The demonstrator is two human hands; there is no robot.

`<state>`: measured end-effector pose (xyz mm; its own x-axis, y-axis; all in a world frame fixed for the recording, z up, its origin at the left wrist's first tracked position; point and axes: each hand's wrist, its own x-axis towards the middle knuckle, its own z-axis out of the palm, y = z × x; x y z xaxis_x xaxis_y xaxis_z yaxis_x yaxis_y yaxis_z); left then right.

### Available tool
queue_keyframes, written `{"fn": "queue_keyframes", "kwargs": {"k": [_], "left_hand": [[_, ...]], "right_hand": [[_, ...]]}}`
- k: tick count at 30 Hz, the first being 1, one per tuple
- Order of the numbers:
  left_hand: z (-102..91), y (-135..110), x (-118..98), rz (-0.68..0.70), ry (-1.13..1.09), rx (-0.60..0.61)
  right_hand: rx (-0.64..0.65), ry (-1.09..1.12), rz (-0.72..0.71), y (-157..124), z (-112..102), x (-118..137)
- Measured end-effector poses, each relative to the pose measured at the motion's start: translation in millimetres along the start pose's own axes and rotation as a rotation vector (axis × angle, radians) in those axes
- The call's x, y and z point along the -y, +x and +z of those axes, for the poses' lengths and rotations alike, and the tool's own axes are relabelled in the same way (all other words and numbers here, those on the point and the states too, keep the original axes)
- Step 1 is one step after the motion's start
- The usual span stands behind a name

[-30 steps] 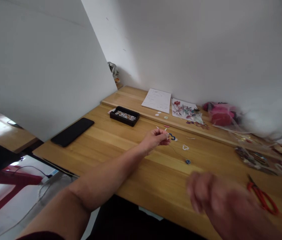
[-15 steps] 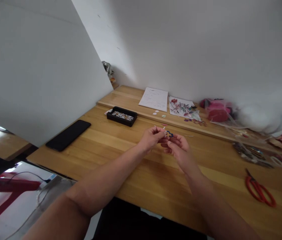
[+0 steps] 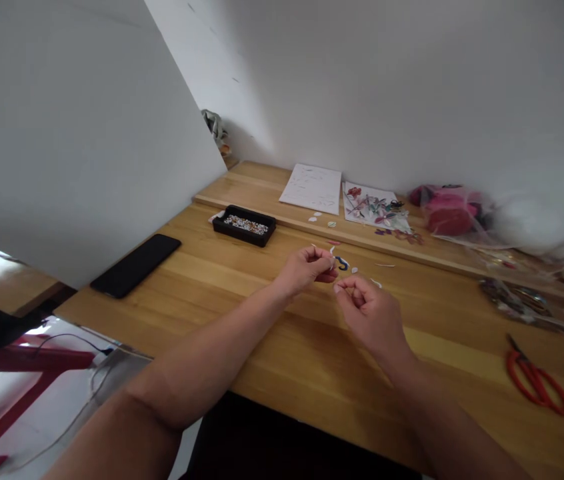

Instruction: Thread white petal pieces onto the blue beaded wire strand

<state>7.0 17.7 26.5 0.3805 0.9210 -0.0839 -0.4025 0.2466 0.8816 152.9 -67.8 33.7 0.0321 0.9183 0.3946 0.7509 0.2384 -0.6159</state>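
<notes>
Over the middle of the wooden table, my left hand pinches a small curled blue piece that sticks out past its fingertips. Just to the right, my right hand is closed, thumb and forefinger pressed together near the left fingertips. Whatever those right fingers hold is too small to make out. Beyond the hands lie small white pieces, among them a white oval, and a small red piece.
A black tray of small beads stands left of my hands, with a black phone nearer. Red-handled scissors lie at right. On the back ledge are white paper, flower-shaped pieces and a pink bundle in clear plastic.
My right hand has drawn back from the blue piece and turned, its fingers now pinched a little below and right of the left ones. The view has shifted slightly.
</notes>
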Motion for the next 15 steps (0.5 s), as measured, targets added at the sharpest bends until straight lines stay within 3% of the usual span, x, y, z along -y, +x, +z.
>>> {"fn": "queue_keyframes", "kwargs": {"k": [8,15], "left_hand": [[3.6,-4,-2,-0.007,0.226,0.019],[4.9,-6,3,0.0,0.318,0.094]], "right_hand": [[-0.152,-0.219,-0.292,11,-24,-10],[-0.12,-0.041,-0.174,27,-25,-15]]}}
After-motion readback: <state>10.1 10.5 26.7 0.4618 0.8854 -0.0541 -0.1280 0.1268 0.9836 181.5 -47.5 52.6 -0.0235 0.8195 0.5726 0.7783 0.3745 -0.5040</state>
